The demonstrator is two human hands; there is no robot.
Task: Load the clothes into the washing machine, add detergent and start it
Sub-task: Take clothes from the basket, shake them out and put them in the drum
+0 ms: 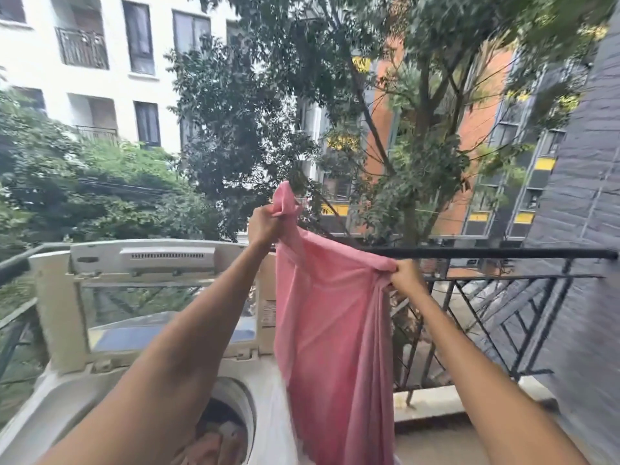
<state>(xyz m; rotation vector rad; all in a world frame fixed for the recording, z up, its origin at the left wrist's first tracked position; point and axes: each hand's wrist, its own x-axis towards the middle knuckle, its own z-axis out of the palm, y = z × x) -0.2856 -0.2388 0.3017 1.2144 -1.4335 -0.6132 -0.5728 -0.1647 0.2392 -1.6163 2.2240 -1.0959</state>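
Both hands grip the large pink lightweight cloth (332,330) along its top edge. The left hand (263,226) holds one bunched corner raised high, fingers curled round the gathered fabric. The right hand (404,275) pinches the opposite end lower and further right. The cloth hangs spread between them, its lower portion draping down past the bottom of the view beside the cream-white top-loading washing machine (67,391).

The machine's hinged lid (144,290) stands upright at the rear, and the round drum opening (235,397) is exposed below the left forearm. Clothes already lie in the drum (214,441); their exact number is hard to judge because the arm covers most of the opening.

Risks from this position:

- The cloth hangs mostly to the right of the drum opening. Lowered as it is, part may land on the machine's rim or fall outside, toward the floor.
- The black metal balcony railing (486,255) runs just behind the cloth. A wide swing could snag the fabric on the bars or carry it over the rail.
- Long loose fabric may catch at the lid hinge if fed in carelessly.
- Releasing one corner early would let the full weight drop on the remaining hand's grip.

Detergent and start remain to be done.
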